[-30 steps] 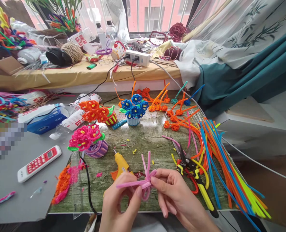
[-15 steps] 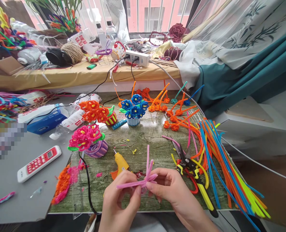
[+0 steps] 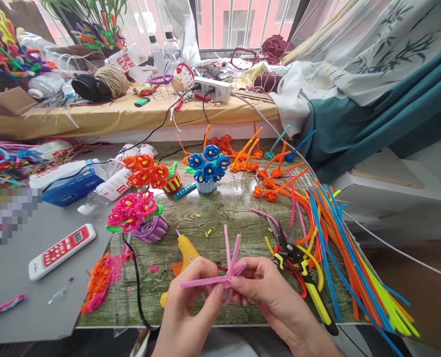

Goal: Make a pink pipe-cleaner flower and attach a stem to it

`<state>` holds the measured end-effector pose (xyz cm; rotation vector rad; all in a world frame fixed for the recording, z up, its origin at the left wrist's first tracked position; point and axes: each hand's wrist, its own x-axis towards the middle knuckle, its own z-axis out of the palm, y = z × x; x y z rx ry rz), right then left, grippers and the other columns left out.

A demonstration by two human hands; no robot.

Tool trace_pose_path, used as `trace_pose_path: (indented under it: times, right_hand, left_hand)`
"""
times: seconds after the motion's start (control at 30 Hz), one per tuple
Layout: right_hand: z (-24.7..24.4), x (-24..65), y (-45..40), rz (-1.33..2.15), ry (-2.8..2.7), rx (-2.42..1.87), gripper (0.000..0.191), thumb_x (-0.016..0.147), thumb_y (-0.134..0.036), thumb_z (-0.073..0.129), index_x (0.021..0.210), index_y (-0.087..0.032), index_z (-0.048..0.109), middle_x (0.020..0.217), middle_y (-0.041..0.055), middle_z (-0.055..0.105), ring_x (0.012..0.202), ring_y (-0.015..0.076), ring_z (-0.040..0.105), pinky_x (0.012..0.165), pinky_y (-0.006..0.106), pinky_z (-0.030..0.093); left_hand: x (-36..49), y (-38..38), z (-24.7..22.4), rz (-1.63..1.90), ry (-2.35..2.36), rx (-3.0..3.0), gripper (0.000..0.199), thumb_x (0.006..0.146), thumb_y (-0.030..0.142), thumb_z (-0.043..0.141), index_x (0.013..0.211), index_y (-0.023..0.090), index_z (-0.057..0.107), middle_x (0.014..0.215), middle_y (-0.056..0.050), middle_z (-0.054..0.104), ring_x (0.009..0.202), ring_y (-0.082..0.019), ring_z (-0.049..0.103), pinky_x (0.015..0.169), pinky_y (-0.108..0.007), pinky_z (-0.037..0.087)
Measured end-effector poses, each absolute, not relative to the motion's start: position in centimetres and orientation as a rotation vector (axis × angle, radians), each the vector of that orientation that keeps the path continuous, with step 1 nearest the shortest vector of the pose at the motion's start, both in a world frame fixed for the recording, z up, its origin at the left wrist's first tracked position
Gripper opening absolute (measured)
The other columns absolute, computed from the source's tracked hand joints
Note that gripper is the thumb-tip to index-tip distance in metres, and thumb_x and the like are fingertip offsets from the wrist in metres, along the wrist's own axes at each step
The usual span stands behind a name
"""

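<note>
Head view: left hand and right hand pinch looped pink stems, two ends upright, near the glue gun.

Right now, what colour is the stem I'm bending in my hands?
The stem is light pink; the head view shows it.

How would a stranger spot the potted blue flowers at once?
Find the green wood-patterned table. Toward its far side stands a pale blue ribbed pot with fuzzy blue flowers. Unlike it, the striped pot holds orange flowers and the purple pot pink flowers.
</note>
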<state>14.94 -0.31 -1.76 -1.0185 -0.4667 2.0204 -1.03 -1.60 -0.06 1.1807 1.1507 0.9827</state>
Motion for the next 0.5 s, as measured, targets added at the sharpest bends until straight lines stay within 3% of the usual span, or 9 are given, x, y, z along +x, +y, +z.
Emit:
trace_pose_path:
  times: [0.2, 0.5]
  right_hand:
    - [-1.7, 15.0, -0.3, 2.005, -0.437, -1.022, 0.031, 0.051, -0.025, 0.098, 0.071, -0.011, 0.078, 0.061, 0.0027, 0.074, 0.052, 0.0084, 0.064, 0.048, 0.014, 0.043]
    - [-1.2, 15.0, -0.3, 1.999, -0.539, -1.066, 0.036, 0.049, -0.033, 0.099, 0.074, -0.013, 0.081, 0.066, 0.0039, 0.077, 0.06, 0.014, 0.071, 0.055, 0.018, 0.053]
  left_hand:
    - [-0.7, -1.7, 0.0, 1.021, 1.159, 1.139, 0.019, 0.091, 0.031, 0.065, 0.079, 0.017, 0.066, 0.078, -0.002, 0.06, 0.071, -0.015, 0.059, 0.064, -0.023, 0.051]
    - [0.8, -1.9, 0.8, 1.22, 1.245, 0.948, 0.017, 0.08, 0.034, 0.078, 0.074, 0.02, 0.071, 0.074, 0.002, 0.062, 0.066, -0.011, 0.059, 0.059, -0.016, 0.049]
